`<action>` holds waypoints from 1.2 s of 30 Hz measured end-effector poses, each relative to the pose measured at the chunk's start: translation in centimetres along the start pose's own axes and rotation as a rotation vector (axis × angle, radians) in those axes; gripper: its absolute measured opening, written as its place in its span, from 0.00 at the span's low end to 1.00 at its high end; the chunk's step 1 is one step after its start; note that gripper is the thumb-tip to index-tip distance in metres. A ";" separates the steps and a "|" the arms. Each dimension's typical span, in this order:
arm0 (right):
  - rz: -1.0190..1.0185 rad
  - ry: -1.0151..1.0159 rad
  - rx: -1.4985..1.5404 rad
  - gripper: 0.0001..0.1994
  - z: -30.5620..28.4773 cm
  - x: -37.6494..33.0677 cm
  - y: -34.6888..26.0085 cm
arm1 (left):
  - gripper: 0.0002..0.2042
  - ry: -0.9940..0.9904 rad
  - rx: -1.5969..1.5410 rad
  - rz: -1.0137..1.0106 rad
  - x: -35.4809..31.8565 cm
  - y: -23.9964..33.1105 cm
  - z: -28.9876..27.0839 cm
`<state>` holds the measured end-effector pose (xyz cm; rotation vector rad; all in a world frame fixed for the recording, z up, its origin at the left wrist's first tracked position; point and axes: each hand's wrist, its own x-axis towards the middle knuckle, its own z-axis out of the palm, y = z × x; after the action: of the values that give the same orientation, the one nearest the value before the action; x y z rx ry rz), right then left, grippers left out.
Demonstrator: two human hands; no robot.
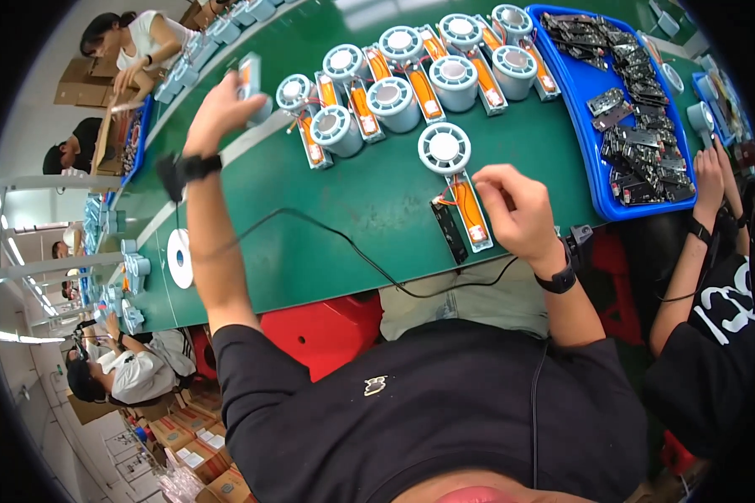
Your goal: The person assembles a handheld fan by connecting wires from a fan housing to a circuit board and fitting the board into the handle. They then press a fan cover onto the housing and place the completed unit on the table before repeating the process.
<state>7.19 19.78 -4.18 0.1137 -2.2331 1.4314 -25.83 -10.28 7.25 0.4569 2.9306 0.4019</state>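
Note:
My left hand [224,111] reaches to the far left with its fingers closed round a light blue handheld fan [251,74]; an orange patch shows on its handle. Beside my right hand [518,211] lies another fan [445,148] with a round grilled head. Its open handle holds an orange battery [470,214] with red wires. A narrow black circuit board [449,231] lies along that handle's left side. My right fingers are curled in by the handle's edge; whether anything is pinched in them is hidden.
Several similar fans [392,97] stand in two rows across the green table [327,243]. A blue tray [600,189] of black circuit boards is at the right. A black cable [344,237] crosses my side. A white ring [179,258] lies left. Co-workers sit on both sides.

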 end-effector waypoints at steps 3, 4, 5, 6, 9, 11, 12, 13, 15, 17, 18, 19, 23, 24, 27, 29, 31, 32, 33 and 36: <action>0.088 0.037 0.103 0.03 -0.1 0.2 -0.4 | 0.29 -0.076 -0.126 -0.053 -8.8 -1.3 0.8; 0.103 0.028 0.099 0.03 0.1 0.2 -0.4 | 0.29 -0.090 -0.133 -0.060 -10.3 -1.1 2.4; 0.093 0.028 0.104 0.03 0.3 0.4 -0.5 | 0.29 0.037 -0.058 0.094 -11.8 -0.6 4.6; 0.079 0.021 0.112 0.03 0.4 0.5 -0.5 | 0.29 0.171 0.017 0.238 -13.1 0.0 6.2; 0.065 0.033 0.106 0.03 0.3 0.3 -0.3 | 0.26 0.381 0.059 0.308 -14.6 1.3 7.5; 0.073 0.117 0.088 0.04 0.0 0.0 -0.1 | 0.25 0.489 0.074 0.356 -15.5 3.5 7.4; 0.075 0.117 0.076 0.04 -0.2 -0.3 -0.7 | 0.24 0.400 0.016 0.387 -16.7 5.3 6.7; 0.041 0.026 0.028 0.05 -0.6 -0.5 -2.2 | 0.23 0.315 -0.041 0.411 -18.5 7.2 6.0; -0.033 -0.155 -0.066 0.08 -0.9 -1.1 -5.0 | 0.23 -0.001 -0.356 0.472 -20.6 10.1 7.4; -0.067 -0.192 -0.182 0.09 -0.2 -1.3 -6.3 | 0.25 -0.252 -0.850 0.452 -21.9 12.4 12.3; -0.094 -0.214 -0.287 0.10 0.2 -1.2 -6.7 | 0.25 -0.270 -1.079 0.396 -22.1 13.4 14.1; -0.123 -0.235 -0.390 0.11 0.4 -1.0 -6.8 | 0.25 -0.259 -1.082 0.400 -22.3 13.4 14.8; 0.134 -0.218 -0.198 0.12 -0.3 -0.9 -6.3 | 0.29 -0.521 -1.424 0.309 -22.6 14.8 13.8; 0.138 -0.213 -0.205 0.12 -0.9 -0.8 -6.0 | 0.28 -0.433 -1.136 0.411 -22.2 15.0 12.9; 0.250 -0.426 -0.052 0.13 -3.4 1.3 -3.5 | 0.26 -0.237 -0.548 0.593 -19.8 15.5 11.1; 0.228 -0.568 -0.140 0.12 -4.5 3.5 -4.0 | 0.22 0.116 -0.240 0.960 -17.4 16.2 10.6; 0.173 -0.854 -0.328 0.12 -5.6 5.4 -4.7 | 0.21 0.299 -0.068 1.125 -16.0 16.3 10.7; 0.170 -0.851 -0.333 0.12 -5.8 5.4 -4.2 | 0.18 0.234 -0.070 1.129 -15.2 16.1 11.2; 0.016 -0.745 -0.473 0.11 -5.9 4.7 -3.4 | 0.16 0.160 -0.075 1.133 -14.9 16.1 11.7; -0.282 -0.521 -0.736 0.09 -5.4 3.2 -2.4 | 0.12 0.093 -0.122 1.101 -15.0 16.2 13.0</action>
<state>7.00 24.03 1.08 0.5740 -2.8671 0.3955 -4.83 2.91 0.97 2.0309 2.4054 0.6955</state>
